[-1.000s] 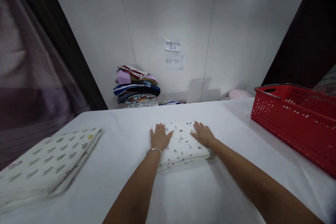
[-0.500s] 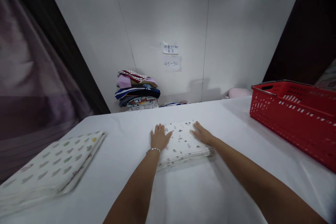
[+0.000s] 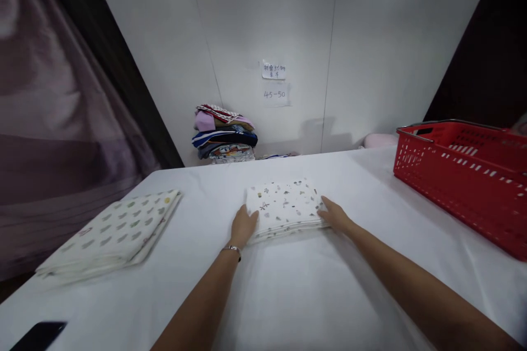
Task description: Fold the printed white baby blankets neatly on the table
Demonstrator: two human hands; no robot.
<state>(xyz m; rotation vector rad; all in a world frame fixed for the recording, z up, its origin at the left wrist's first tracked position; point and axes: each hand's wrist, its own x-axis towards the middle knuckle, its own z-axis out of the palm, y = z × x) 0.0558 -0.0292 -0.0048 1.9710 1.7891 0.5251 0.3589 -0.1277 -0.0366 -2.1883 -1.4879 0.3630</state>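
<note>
A white folded cloth (image 3: 288,203) with small grey and green prints lies flat on the white-covered table, its layered edge facing me. My left hand (image 3: 244,226), with a bracelet at the wrist, grips its left edge, thumb on top and the other fingers at the side. At the opposite edge, my right hand (image 3: 334,214) holds the cloth in the same way. The fingertips of both hands are partly hidden by the cloth. Further left lies a second folded cloth (image 3: 119,225) with rows of grey-green prints, apart from my hands.
A red plastic basket (image 3: 461,175) with a metal handle stands on the table (image 3: 197,285) at the right. A stack of folded fabrics (image 3: 224,134) is against the back wall, below paper signs (image 3: 274,93). A dark flat object (image 3: 39,335) lies at the near left corner.
My hands have gone from lying spread on top of the cloth to gripping its left and right edges. The view has shifted slightly, bringing the dark flat object in.
</note>
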